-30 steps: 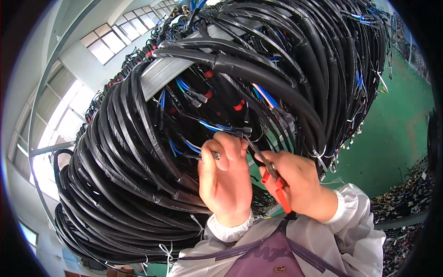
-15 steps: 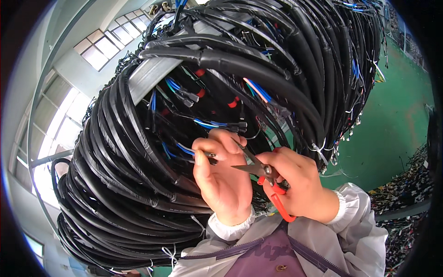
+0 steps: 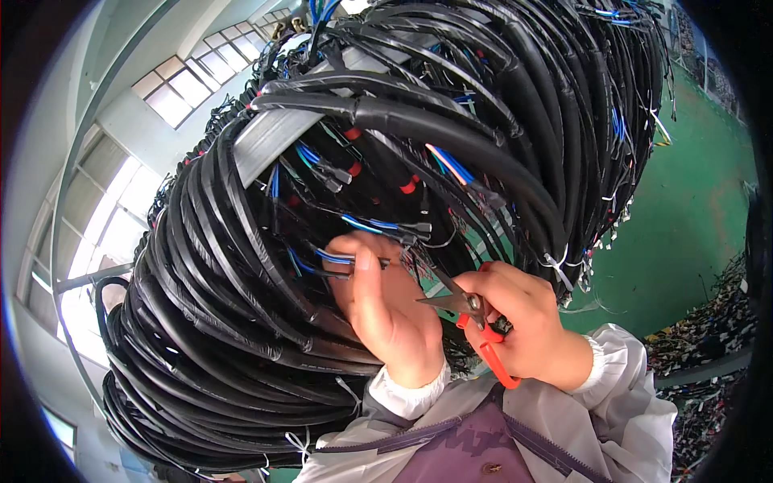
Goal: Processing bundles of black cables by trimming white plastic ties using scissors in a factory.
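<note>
In my right hand is a pair of red-handled scissors, the blades spread apart and pointing left toward my other palm. My left hand pinches thin blue and white wires between thumb and fingers; their dark ends lie across the fingers. Just beyond the fingertips, a black connector hangs on blue and white wires. These wires come out of a large bundle of black cables that arches around both hands. Whether the blades touch any wire, I cannot tell.
A grey metal bar carries the looped cables. More connectors on blue wires and red bands show inside the bundle. White ties bind some cables. At right are a green floor and a heap of cables.
My left thumb and fingers have shifted along the pinched wires, pressing nearer the cable bundle. The scissors have moved slightly right and down, their blades still apart.
</note>
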A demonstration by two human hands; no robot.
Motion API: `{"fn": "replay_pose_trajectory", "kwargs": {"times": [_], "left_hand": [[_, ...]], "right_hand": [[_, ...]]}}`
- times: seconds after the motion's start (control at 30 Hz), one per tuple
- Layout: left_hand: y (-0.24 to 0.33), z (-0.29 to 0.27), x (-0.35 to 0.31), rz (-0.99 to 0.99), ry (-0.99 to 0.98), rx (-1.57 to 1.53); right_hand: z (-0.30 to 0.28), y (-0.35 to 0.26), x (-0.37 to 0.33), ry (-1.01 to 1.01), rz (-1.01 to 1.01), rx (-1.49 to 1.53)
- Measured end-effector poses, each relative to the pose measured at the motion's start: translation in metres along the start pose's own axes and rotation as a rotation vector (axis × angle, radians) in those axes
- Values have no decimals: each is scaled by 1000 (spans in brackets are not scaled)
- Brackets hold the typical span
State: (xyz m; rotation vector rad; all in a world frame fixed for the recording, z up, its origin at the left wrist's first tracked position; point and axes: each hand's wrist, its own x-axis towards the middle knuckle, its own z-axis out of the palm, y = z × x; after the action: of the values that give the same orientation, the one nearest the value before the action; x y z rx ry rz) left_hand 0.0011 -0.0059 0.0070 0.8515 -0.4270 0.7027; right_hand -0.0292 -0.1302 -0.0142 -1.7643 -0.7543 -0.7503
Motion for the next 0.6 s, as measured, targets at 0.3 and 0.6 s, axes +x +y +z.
{"fn": "replay_pose_trajectory", "kwargs": {"times": [0.3,0.6], "left_hand": [[-17,17,31,284,70,423],[-12,31,30,193,24,21]], "right_hand": [[-10,-5,31,-34,-77,113],[-3,15,63,-59,-42,62]]}}
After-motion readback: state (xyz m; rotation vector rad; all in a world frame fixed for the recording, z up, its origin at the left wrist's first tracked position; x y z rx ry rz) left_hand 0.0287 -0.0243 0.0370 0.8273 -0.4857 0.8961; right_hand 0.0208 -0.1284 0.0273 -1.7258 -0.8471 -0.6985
